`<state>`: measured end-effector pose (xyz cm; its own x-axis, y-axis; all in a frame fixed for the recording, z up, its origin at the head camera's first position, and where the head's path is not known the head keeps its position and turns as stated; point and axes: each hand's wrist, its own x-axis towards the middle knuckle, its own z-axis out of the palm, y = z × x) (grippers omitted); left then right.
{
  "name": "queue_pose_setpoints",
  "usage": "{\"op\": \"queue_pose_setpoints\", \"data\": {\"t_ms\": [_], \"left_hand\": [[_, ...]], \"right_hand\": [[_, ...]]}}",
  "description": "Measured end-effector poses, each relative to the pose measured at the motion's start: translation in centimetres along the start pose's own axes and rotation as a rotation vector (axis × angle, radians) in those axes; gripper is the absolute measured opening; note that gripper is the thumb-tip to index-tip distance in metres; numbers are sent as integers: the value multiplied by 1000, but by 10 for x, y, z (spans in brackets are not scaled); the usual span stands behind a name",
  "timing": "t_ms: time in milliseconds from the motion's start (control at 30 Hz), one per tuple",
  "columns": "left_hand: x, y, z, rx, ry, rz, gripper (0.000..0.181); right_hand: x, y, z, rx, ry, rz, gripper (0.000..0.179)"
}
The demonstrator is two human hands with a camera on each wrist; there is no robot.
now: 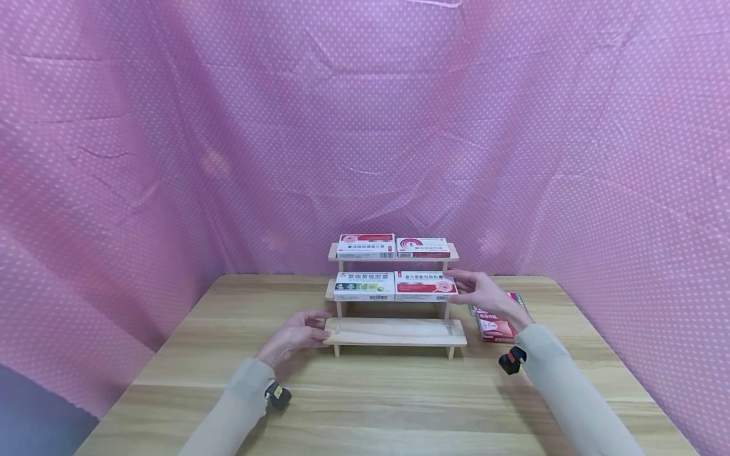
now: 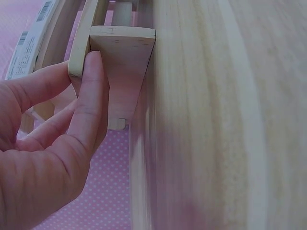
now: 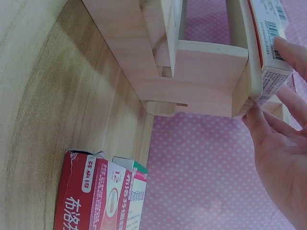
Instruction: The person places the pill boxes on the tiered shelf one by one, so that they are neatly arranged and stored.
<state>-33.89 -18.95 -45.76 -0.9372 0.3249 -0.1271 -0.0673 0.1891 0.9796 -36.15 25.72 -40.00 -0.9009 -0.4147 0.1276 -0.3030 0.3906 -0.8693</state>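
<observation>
A three-tier wooden display rack (image 1: 393, 332) stands on the table. My left hand (image 1: 296, 335) pinches the left end of its lowest tier, thumb and fingers on either side of the board (image 2: 82, 45). At the right end of the middle tier, my right hand (image 1: 485, 294) holds a white and red medicine box (image 1: 424, 285); the thumb lies on the box and a fingertip meets the shelf's corner (image 3: 249, 88). Left of that box lies a white and green medicine box (image 1: 364, 286). Two more medicine boxes, one left (image 1: 366, 246) and one right (image 1: 423, 247), lie on the top tier.
Red medicine boxes (image 1: 496, 326) are stacked on the table (image 1: 365, 405) right of the rack, partly behind my right forearm; another with a green edge (image 3: 139, 179) shows beside them. A pink dotted curtain (image 1: 365, 139) hangs behind the table and along its sides.
</observation>
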Motion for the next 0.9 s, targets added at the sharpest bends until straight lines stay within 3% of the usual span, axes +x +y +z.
{"op": "queue_pose_setpoints", "data": {"t_ms": [200, 433, 700, 900], "left_hand": [[-9, 1, 7, -1, 8, 7, 65], [-16, 2, 13, -11, 3, 8, 66], [-17, 2, 13, -3, -7, 17, 65], [-20, 3, 10, -24, -29, 3, 64]], "right_hand": [[-6, 0, -2, 60, -4, -26, 77], [-15, 7, -10, 75, 41, 7, 75], [-27, 20, -20, -50, 147, 28, 55], [-43, 32, -35, -47, 92, 22, 54]]}}
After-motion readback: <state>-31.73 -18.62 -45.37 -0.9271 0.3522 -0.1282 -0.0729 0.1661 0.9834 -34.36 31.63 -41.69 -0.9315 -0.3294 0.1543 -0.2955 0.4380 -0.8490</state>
